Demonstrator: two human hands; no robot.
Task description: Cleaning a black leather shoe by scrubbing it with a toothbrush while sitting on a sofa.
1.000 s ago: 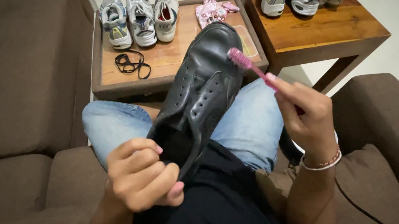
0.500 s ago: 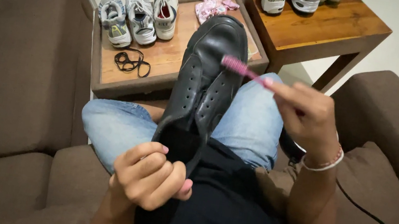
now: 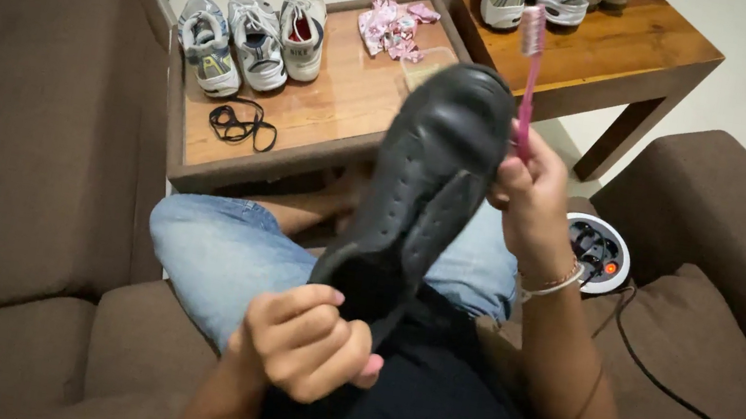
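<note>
I sit on a brown sofa with a black leather shoe (image 3: 425, 188) held over my lap, its dark sole turned up toward me. My left hand (image 3: 306, 339) grips the shoe at its heel end. My right hand (image 3: 528, 201) rests against the shoe's right side near the toe and holds a pink toothbrush (image 3: 529, 70), which points up with its bristle head above the toe, off the shoe. My legs in light blue jeans (image 3: 219, 251) lie under the shoe.
A low wooden table (image 3: 327, 124) ahead carries three grey sneakers (image 3: 255, 39), a black lace (image 3: 243, 124) and a pink cloth (image 3: 391, 25). A taller wooden table (image 3: 603, 52) at right holds more sneakers. A round white device (image 3: 595, 253) with a black cable sits by the sofa arm.
The shoe has been rolled over from its upper facing me to its sole facing me. My right hand moved in against the shoe and swung the toothbrush upright, off the leather.
</note>
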